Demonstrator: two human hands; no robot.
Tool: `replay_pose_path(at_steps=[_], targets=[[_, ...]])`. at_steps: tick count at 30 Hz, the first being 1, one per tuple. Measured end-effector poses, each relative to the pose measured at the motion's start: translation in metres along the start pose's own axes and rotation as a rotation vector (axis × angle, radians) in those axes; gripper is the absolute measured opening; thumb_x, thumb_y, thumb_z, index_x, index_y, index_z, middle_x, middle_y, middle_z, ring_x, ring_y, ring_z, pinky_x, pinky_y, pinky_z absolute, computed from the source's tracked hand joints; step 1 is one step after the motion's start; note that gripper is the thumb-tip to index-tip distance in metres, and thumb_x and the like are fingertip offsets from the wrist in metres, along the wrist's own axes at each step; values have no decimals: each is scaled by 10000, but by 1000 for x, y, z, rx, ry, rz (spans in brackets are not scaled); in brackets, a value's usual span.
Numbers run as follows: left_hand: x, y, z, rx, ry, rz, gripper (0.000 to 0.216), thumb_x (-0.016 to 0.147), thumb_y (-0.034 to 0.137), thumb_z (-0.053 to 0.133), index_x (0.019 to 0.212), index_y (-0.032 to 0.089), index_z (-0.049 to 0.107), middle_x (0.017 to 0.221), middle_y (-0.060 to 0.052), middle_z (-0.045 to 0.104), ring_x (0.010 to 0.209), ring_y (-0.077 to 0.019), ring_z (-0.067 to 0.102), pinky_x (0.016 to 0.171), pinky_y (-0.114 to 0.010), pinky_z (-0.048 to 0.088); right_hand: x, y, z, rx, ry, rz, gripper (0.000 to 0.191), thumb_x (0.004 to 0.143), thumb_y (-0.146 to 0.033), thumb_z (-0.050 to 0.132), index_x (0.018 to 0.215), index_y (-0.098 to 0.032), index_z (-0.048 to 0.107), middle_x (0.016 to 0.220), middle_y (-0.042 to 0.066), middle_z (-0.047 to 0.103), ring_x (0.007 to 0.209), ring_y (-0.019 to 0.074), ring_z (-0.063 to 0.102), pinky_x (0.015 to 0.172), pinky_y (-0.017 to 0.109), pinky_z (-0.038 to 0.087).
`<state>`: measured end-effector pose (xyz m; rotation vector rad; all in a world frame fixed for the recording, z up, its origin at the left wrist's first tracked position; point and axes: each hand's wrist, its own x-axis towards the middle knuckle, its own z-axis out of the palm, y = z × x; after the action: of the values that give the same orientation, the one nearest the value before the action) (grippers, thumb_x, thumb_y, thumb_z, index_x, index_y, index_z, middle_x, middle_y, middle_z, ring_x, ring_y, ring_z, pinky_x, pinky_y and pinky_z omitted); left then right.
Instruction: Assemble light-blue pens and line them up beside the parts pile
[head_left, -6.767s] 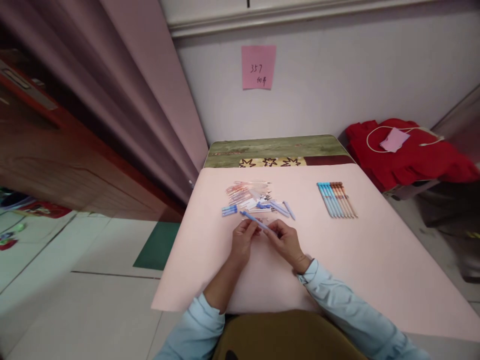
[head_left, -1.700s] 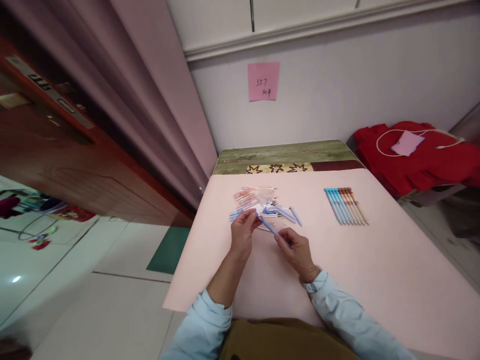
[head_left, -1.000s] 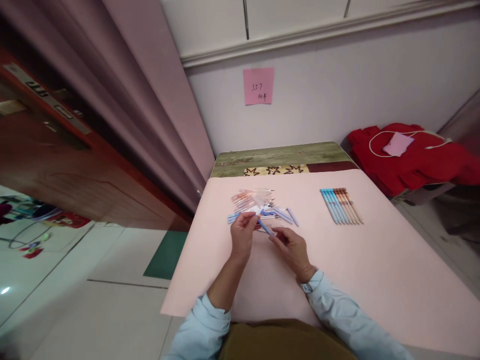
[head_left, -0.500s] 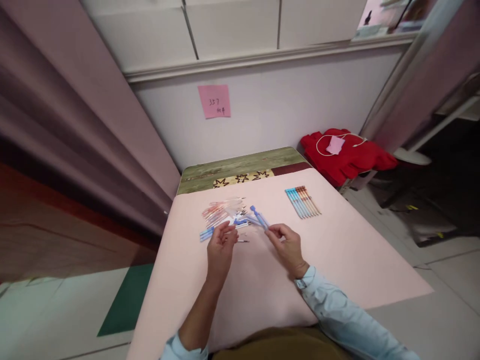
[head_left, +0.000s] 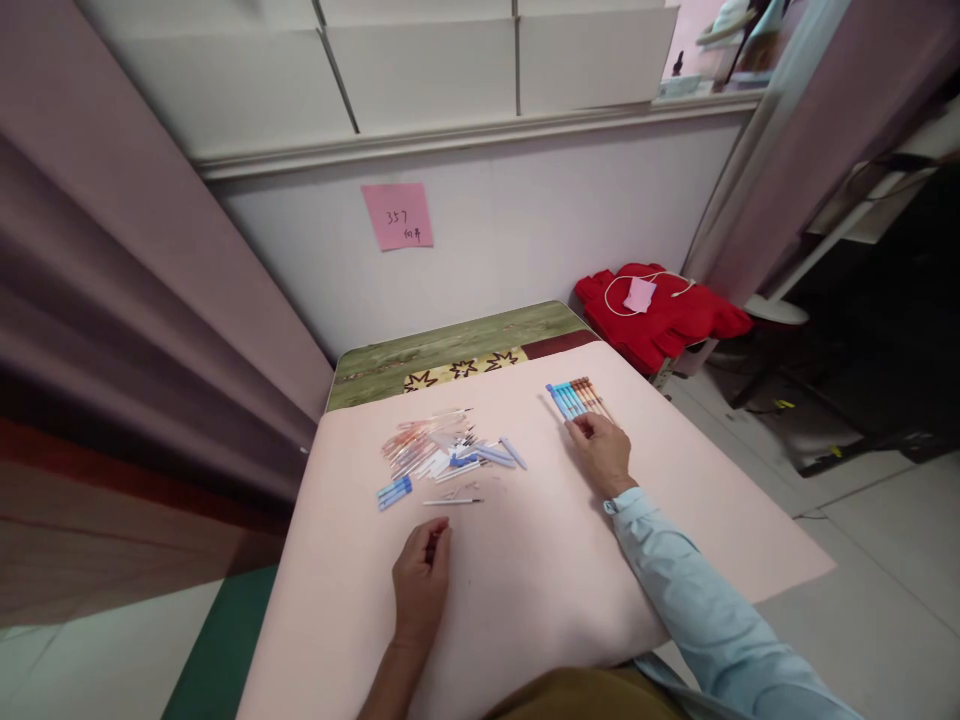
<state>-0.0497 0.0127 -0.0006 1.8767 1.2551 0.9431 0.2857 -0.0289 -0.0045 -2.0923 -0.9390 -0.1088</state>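
My right hand reaches forward to a neat row of blue and orange pens on the pink table cover. Its fingers are pinched over the near ends of the row, on the leftmost blue pen. My left hand rests on the cover nearer me, fingers curled; whether it holds anything is hidden. Just ahead of it lies a thin pen refill. Beyond that is a loose pile of pen parts with two blue pieces at its left.
The green wooden table end meets the wall under a pink sticky note. A curtain hangs at the left. Red cloth with a white cable lies to the right, with floor and dark furniture beyond.
My hands have parted. The right hand carried the blue pen from the pile to the row of pens at the right. The left hand drew back toward me. My view swung right.
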Motion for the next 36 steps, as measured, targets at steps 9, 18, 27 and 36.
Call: replay_pose_path(at_steps=[9, 18, 27, 36], targets=[[2, -2, -2, -31, -15, -39, 279, 849, 422, 580, 961, 189, 686, 931, -71, 718, 842, -223, 677, 775, -354, 555, 7, -2, 22, -288, -39, -6, 247, 870, -368, 548, 847, -181, 708, 821, 45, 676, 724, 143, 528, 575, 271, 194], [3, 1, -3, -35, -39, -51, 250, 862, 401, 573, 962, 199, 680, 939, -67, 718, 853, -225, 673, 778, -353, 548, 16, -9, 26, -414, -49, -1, 230, 862, -344, 553, 811, -176, 701, 813, 72, 673, 708, 164, 549, 557, 287, 195], [5, 6, -1, -38, -31, -38, 225, 861, 379, 576, 932, 200, 691, 921, -60, 711, 817, -205, 663, 748, -322, 530, 18, -11, 28, -442, -51, 62, 214, 845, -350, 571, 832, -175, 695, 831, 89, 687, 755, 199, 603, 576, 294, 264], [2, 7, 2, -117, -6, -80, 180, 839, 343, 593, 882, 206, 703, 860, -50, 699, 774, -180, 640, 717, -294, 506, -2, -32, 9, -108, 5, 33, 370, 858, -524, 556, 847, -180, 690, 810, 61, 687, 688, 177, 561, 607, 281, 315]])
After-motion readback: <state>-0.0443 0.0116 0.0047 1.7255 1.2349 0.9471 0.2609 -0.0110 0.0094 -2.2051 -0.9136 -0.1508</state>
